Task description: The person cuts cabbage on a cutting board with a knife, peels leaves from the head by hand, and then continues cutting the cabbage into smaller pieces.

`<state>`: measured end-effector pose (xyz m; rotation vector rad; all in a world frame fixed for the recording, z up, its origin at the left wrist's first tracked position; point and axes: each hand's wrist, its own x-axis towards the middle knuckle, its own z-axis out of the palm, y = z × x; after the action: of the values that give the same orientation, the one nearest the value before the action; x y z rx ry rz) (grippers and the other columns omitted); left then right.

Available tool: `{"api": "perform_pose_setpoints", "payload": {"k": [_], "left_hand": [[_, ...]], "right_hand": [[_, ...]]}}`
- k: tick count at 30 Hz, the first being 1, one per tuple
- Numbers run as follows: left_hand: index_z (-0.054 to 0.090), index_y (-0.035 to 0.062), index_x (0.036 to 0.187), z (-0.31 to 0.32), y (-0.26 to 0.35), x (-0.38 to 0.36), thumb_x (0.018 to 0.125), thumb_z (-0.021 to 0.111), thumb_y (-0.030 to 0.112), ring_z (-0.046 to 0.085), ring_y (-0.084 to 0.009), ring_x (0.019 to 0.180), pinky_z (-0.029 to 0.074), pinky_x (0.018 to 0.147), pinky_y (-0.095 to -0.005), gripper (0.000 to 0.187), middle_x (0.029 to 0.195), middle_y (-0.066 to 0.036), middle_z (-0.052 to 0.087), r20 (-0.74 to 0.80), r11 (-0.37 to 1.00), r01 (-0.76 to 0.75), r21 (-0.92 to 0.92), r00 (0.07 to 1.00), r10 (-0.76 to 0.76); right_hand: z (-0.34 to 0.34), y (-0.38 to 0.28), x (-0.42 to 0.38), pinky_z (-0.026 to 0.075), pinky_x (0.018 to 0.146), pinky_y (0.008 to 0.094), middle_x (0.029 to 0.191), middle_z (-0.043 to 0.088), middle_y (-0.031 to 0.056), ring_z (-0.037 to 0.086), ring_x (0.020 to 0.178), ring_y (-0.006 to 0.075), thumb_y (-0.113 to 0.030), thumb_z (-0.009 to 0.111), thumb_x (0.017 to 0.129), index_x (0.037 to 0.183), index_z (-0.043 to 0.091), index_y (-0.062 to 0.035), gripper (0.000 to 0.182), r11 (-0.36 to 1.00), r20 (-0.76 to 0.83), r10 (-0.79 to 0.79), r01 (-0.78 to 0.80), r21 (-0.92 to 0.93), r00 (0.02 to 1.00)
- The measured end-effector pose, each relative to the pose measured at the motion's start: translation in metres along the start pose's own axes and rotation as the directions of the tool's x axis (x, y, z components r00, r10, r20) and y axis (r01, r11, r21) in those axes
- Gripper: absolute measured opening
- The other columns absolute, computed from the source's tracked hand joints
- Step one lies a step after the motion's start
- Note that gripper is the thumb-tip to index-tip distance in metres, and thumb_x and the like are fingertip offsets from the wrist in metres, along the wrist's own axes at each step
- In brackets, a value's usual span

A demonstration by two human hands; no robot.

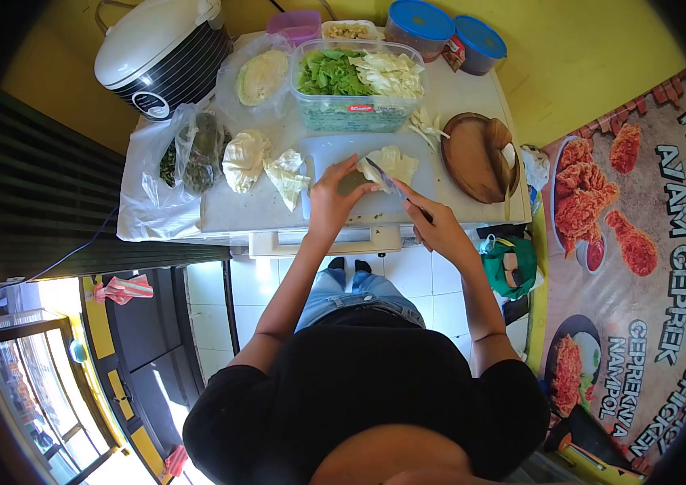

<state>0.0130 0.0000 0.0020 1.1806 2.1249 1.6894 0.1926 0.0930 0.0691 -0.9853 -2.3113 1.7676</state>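
My right hand (433,220) is closed round the handle of a knife (383,178), whose blade lies across a pale cabbage leaf (395,164). The leaf rests on a white cutting board (331,149). At the leaf's left edge is my left hand (335,194), thumb and fingers spread apart; whether its fingertips touch the leaf is hard to make out. To the left, more cabbage leaves (285,174) lie beside a cabbage piece (244,160). Behind the board stands a clear plastic container (351,115) with green leaves and shredded cabbage in it.
A rice cooker (161,56) stands at the back left, near bagged cabbage (262,78) and a bag of dark greens (193,158). Blue-lidded tubs (421,20) are at the back. On the right sit cabbage strips (428,128) and a wooden mortar (466,158) with its pestle.
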Motion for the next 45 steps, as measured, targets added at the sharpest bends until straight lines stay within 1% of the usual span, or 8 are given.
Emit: {"api": "perform_pose_setpoints", "payload": {"k": [12,18,24,30,33,39,41,45], "left_hand": [[0.066,0.0000,0.114,-0.002,-0.005,0.000,0.072,0.081,0.021,0.064,-0.0272,0.101,0.053,0.084,-0.0340,0.049,0.117,-0.014,0.064,0.090,0.990,-0.120,0.074,0.989,0.113],[0.066,0.0006,0.115,0.001,-0.006,-0.001,0.074,0.079,0.019,0.063,-0.0265,0.103,0.052,0.086,-0.0335,0.047,0.119,-0.013,0.062,0.100,0.997,-0.065,0.038,0.993,0.061],[0.066,0.0002,0.114,0.003,-0.008,-0.001,0.075,0.078,0.020,0.061,-0.0272,0.107,0.049,0.094,-0.0374,0.046,0.118,-0.013,0.062,0.097,0.998,-0.053,0.012,0.994,0.052],[0.068,-0.0008,0.108,0.003,-0.008,-0.002,0.074,0.078,0.024,0.061,-0.0290,0.107,0.036,0.106,-0.0478,0.043,0.116,-0.013,0.063,0.110,0.978,-0.159,0.133,0.983,0.145],[0.069,-0.0005,0.108,0.003,-0.006,0.000,0.072,0.079,0.019,0.063,-0.0293,0.106,0.038,0.105,-0.0428,0.042,0.117,-0.014,0.063,0.119,0.971,-0.155,0.180,0.984,0.135],[0.069,0.0001,0.108,0.004,-0.008,-0.001,0.073,0.079,0.018,0.063,-0.0275,0.107,0.036,0.107,-0.0451,0.041,0.119,-0.013,0.063,0.119,0.981,-0.129,0.147,0.987,0.112],[0.069,0.0004,0.108,0.004,-0.008,-0.002,0.073,0.079,0.018,0.064,-0.0271,0.106,0.035,0.108,-0.0450,0.041,0.119,-0.013,0.063,0.106,0.983,-0.104,0.154,0.990,0.088],[0.070,0.0006,0.108,0.005,-0.010,-0.002,0.073,0.079,0.018,0.064,-0.0267,0.106,0.035,0.108,-0.0451,0.040,0.118,-0.013,0.064,0.096,0.984,-0.106,0.141,0.991,0.093]], "right_hand": [[-0.006,-0.017,-0.012,0.040,0.047,0.0272,0.058,0.044,0.0041,0.035,0.046,0.0090,-0.019,0.044,0.100,0.144,0.043,-0.0248,0.044,0.989,0.003,0.051,-0.050,-0.136,0.999],[-0.008,-0.009,-0.005,0.041,0.048,0.0276,0.063,0.051,0.0064,0.039,0.048,0.0090,-0.018,0.045,0.100,0.143,0.043,-0.0231,0.044,0.964,-0.011,-0.126,0.120,-0.239,0.992],[-0.015,-0.023,-0.006,0.042,0.047,0.0271,0.065,0.054,0.0057,0.039,0.046,0.0088,-0.016,0.043,0.100,0.143,0.044,-0.0204,0.043,0.990,0.061,0.052,-0.043,-0.136,0.997],[-0.016,-0.018,-0.004,0.045,0.051,0.0290,0.091,0.069,0.0124,0.043,0.048,0.0105,-0.015,0.044,0.099,0.143,0.043,-0.0196,0.044,0.969,0.114,0.157,-0.131,-0.207,0.981],[-0.011,0.000,-0.002,0.049,0.060,0.0325,0.102,0.068,0.0171,0.050,0.052,0.0160,-0.014,0.045,0.098,0.143,0.043,-0.0186,0.045,0.966,0.058,-0.051,0.064,-0.252,0.997],[-0.007,-0.003,-0.003,0.050,0.064,0.0356,0.089,0.066,0.0203,0.057,0.053,0.0249,-0.014,0.046,0.097,0.143,0.042,-0.0189,0.046,0.899,0.003,-0.224,0.208,-0.387,0.975],[-0.013,-0.025,-0.006,0.040,0.047,0.0245,0.055,0.042,0.0026,0.036,0.045,0.0077,-0.016,0.043,0.101,0.145,0.040,-0.0216,0.045,0.961,0.068,0.054,-0.033,-0.274,0.996],[-0.019,-0.039,-0.003,0.041,0.042,0.0265,0.052,0.043,0.0031,0.038,0.037,0.0090,-0.017,0.041,0.101,0.146,0.039,-0.0226,0.045,0.961,0.107,0.126,-0.094,-0.261,0.986]]}}
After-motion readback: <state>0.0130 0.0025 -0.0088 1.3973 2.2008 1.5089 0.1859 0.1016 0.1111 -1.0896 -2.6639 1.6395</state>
